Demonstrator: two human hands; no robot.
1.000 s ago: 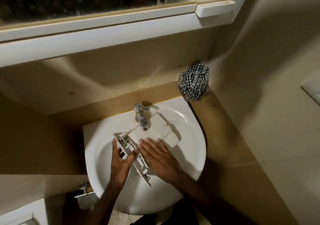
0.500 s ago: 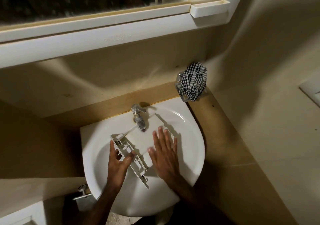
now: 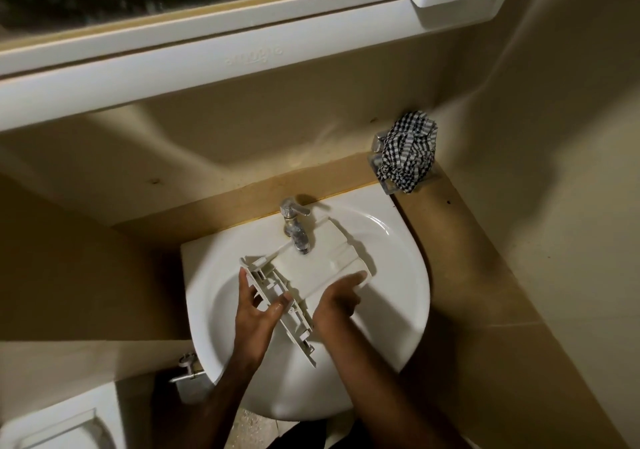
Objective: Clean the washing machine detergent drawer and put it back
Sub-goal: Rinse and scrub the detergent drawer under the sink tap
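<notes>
The white detergent drawer (image 3: pixel 313 261) lies upside down across the basin of the white sink (image 3: pixel 398 293), its smooth underside facing up just below the spout of the metal tap (image 3: pixel 296 229) and its ribbed front panel pointing toward the person. The left hand (image 3: pixel 258 313) grips that front panel, fingers on its outer face and thumb hooked over the inner edge, while the right hand (image 3: pixel 341 298) lies on the near edge of the drawer body with fingers curled round it. A black-and-white checked cloth (image 3: pixel 408 152) sits bunched on a clear holder at the tabletop's (image 3: pixel 460 241) back corner, well apart from the drawer.
</notes>
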